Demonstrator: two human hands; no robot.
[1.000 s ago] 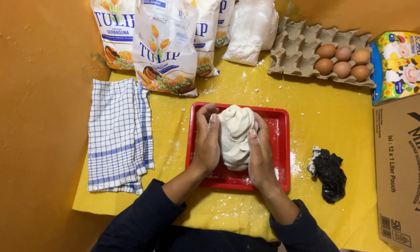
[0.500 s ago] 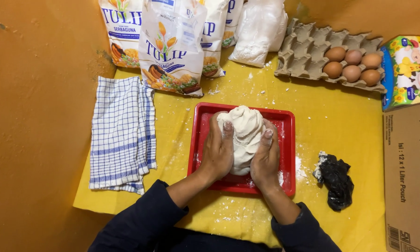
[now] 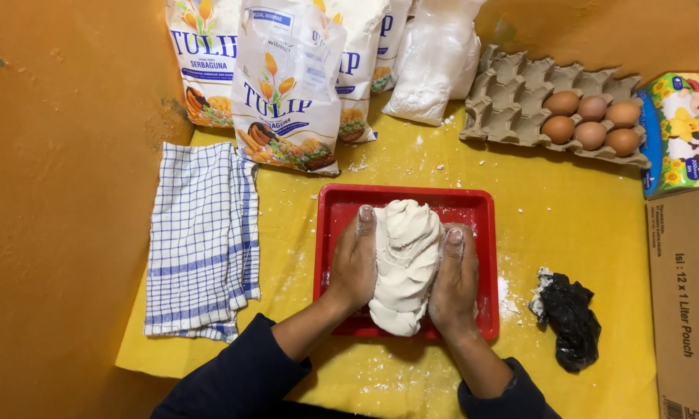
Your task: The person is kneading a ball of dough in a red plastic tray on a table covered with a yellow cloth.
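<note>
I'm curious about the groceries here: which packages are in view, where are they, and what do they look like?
Flour bags: back, white with blue lettering and food pictures.
Clear bag: beside them, holds white powder.
Egg tray: back right, grey, five brown eggs.
Colourful box: far right, cartoon pictures.
Cardboard box: right edge, brown.

A single head-worn camera looks almost straight down from above the person's shoulders, close enough that both forearms enter from the bottom edge. The red tray (image 3: 405,203) sits near the middle of the frame on the yellow table covering (image 3: 567,225). The top of the view reaches the flour bags (image 3: 287,93) and egg carton (image 3: 520,101) against the orange wall (image 3: 62,194), which fills the left side.
</note>
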